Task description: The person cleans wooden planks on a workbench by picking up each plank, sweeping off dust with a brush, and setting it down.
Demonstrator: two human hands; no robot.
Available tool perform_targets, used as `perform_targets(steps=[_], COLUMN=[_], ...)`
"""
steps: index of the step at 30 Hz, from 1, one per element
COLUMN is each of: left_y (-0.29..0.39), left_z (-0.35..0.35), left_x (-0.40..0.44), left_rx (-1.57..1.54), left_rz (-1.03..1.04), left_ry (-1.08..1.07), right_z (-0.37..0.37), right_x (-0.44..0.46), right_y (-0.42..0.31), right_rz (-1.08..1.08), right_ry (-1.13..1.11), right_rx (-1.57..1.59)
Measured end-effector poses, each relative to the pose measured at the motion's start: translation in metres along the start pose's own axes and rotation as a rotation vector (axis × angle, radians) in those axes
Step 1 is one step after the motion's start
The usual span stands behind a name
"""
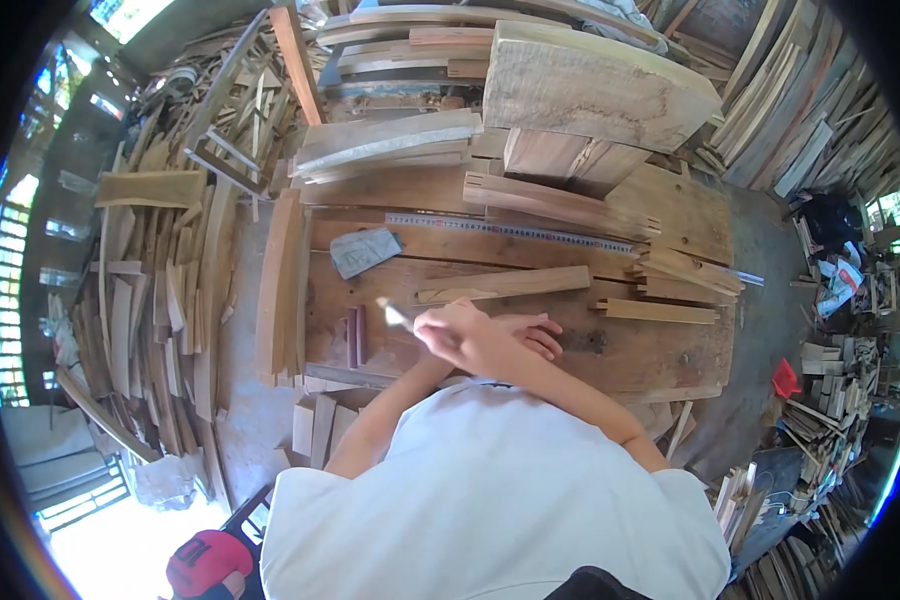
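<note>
My right forearm crosses over my left one above the wooden workbench (420, 345). My right hand (452, 330) is closed round a small, pale, stick-like thing (394, 314), too blurred to name, which points up and left. Partly hidden under the right forearm, my left hand (536, 334) lies low over the bench, fingers spread, with nothing visible in it. Just beyond both hands is a tapered wooden piece (530, 284). To the left lie two dark reddish strips (356, 337) and a grey flat block (365, 252).
A long measuring tape (510, 230) runs across the bench. Notched timbers (560, 205) lie behind it, and a thick slab (595, 85) stands at the back. Boards (281, 285) line the left edge. A person in a red cap (210, 563) is at lower left.
</note>
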State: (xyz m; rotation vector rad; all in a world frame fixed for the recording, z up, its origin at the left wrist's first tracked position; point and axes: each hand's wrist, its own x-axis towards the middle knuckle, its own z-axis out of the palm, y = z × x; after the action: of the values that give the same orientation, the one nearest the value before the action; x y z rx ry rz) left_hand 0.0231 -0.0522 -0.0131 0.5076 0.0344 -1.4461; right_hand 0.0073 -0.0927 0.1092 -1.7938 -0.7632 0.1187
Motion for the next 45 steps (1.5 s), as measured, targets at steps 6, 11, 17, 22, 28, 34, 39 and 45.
perform_targets(steps=[6, 11, 17, 22, 28, 34, 39, 45], left_y=[-0.007, 0.002, 0.004, 0.004, 0.001, 0.005, -0.054, 0.003], left_z=[-0.027, -0.010, -0.011, -0.011, 0.003, 0.009, -0.091, -0.014], left_x=[0.006, 0.003, 0.003, 0.004, -0.019, -0.006, 0.035, 0.004], left_rx=[0.104, 0.085, 0.074, 0.052, 0.834, 0.057, 0.441, 0.084], left_rz=[0.097, 0.018, 0.011, -0.006, 0.175, 0.000, 0.315, 0.027], left_ry=[-0.206, -0.137, -0.147, -0.129, 0.156, -0.007, 0.064, -0.153], right_z=[-0.064, -0.144, -0.177, -0.130, -0.027, -0.010, -0.045, -0.142], right_x=[-0.044, -0.094, -0.109, -0.064, -0.030, -0.012, -0.031, -0.092], right_y=[0.038, 0.040, 0.011, 0.009, 0.005, -0.014, -0.002, 0.020], right_rz=[0.531, 0.606, 0.560, 0.370, 0.066, 0.092, 0.368, 0.640], right_ry=[0.157, 0.503, 0.724, 0.488, 0.147, -0.105, 0.028, 0.531], right_rx=[0.436, 0.206, -0.456, -0.794, -0.761, -0.094, 0.200, 0.200])
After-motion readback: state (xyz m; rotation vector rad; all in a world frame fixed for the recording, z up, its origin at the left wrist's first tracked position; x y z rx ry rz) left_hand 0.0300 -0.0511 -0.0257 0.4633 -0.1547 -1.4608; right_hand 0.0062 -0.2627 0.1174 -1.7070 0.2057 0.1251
